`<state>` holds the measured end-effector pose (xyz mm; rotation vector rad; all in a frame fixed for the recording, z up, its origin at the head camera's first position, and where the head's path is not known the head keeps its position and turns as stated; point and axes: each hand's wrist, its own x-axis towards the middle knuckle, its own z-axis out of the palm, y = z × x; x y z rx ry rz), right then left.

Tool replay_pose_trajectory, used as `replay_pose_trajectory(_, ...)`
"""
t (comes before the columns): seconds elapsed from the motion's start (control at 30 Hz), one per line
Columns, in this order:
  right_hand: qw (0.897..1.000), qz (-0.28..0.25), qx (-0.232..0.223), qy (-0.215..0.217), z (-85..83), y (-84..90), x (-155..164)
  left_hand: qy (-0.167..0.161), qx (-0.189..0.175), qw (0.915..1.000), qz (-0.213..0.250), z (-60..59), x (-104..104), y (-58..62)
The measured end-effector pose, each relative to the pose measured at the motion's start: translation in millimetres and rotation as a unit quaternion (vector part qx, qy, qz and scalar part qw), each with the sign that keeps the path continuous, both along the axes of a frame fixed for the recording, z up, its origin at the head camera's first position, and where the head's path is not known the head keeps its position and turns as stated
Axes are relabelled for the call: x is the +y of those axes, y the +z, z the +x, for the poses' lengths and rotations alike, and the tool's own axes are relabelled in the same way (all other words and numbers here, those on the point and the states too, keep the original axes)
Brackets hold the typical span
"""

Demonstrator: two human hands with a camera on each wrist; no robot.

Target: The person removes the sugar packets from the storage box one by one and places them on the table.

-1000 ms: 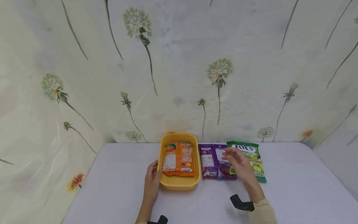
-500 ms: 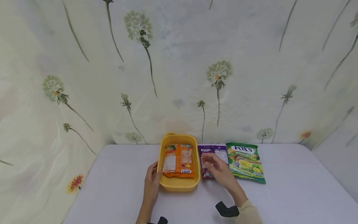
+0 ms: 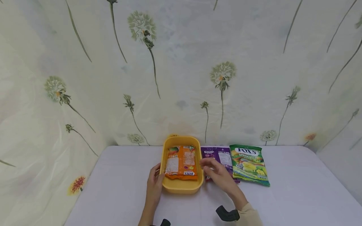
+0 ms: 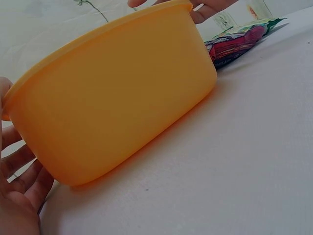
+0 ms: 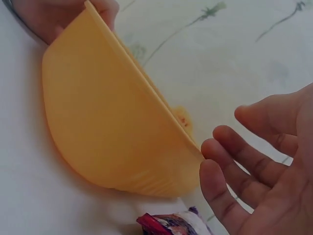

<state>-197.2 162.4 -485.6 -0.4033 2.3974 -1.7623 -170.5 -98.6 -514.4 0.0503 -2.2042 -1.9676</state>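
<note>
A: Floral backdrop, white desk (image 3: 297, 188), same layout. What moved in the last second?

B: My right hand (image 3: 219, 175). A second ago it was over the seam between the purple candy bag (image 3: 219, 155) and the green candy bag (image 3: 249, 163). Half a second ago it sat over the purple one. Now it's further left, fingertips just beside the right wall of the yellow tub (image 3: 181, 187).

A: Grip state?

B: Right grip is loose, fingers (image 5: 230, 164) spread and relaxed, holding nothing. Wrist view shows them next to the tub rim, and I can't tell if they touch it. Left hand (image 3: 154, 185) hasn't budged: palm and straight fingers rest against the tub's left wall, thumb at the rim.

A: Bags?

B: Orange candy bag (image 3: 181, 161) lies flat in the tub, unchanged. Purple lies on the desk just beside the tub, partly under my right hand. Green is next to it, now fully uncovered.

A: Read on that?

B: My guess: right hand passed over green and is settling on purple, nearest the tub. Nothing lifted yet.
</note>
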Motion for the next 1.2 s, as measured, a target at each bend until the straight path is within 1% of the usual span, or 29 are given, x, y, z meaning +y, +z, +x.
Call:
replay_pose_trajectory(0.2,1.0,-0.003,-0.01,0.011,-0.3,-2.1,-5.4,0.001,-0.002,1.0,-0.008,-0.8,-0.6,-0.2)
replay_pose_trajectory(0.33,1.0,0.017,-0.004,0.008,1.1,-1.5,-8.2,0.003,-0.004,0.9999,-0.014,-0.1,-1.1,-1.1)
replay_pose_trajectory(0.5,0.998,0.063,0.025,0.006,2.5,2.5,-11.3,0.001,-0.003,0.9999,-0.015,0.1,-1.7,0.4)
replay_pose_trajectory(0.63,0.992,0.114,0.059,0.006,2.4,8.2,-13.9,0.001,-0.003,1.0,-0.009,-0.9,-2.2,0.2)
replay_pose_trajectory(0.73,0.986,0.151,0.07,0.014,1.2,13.6,-17.0,0.009,-0.007,0.9999,-0.01,-5.1,-2.9,-9.9)
replay_pose_trajectory(0.87,0.982,0.175,0.068,0.03,-2.7,21.0,-21.0,0.016,-0.007,0.9998,-0.006,-12.5,-3.9,-28.6)
replay_pose_trajectory(0.9,0.981,0.178,0.066,0.032,-4.2,22.3,-21.8,0.015,-0.006,0.9998,-0.006,-13.5,-3.9,-30.9)
replay_pose_trajectory(0.97,0.979,0.189,0.069,0.035,-6.7,25.1,-23.4,0.013,-0.001,0.9999,-0.003,-14.9,-4.2,-33.4)
replay_pose_trajectory(1.1,0.973,0.215,0.069,0.04,-10.0,31.9,-28.4,0.013,0.001,0.9999,-0.006,-15.5,-3.6,-33.1)
replay_pose_trajectory(1.2,0.965,0.249,0.072,0.038,-11.4,36.9,-34.7,0.011,0.0,0.9999,-0.007,-15.4,-3.4,-34.3)
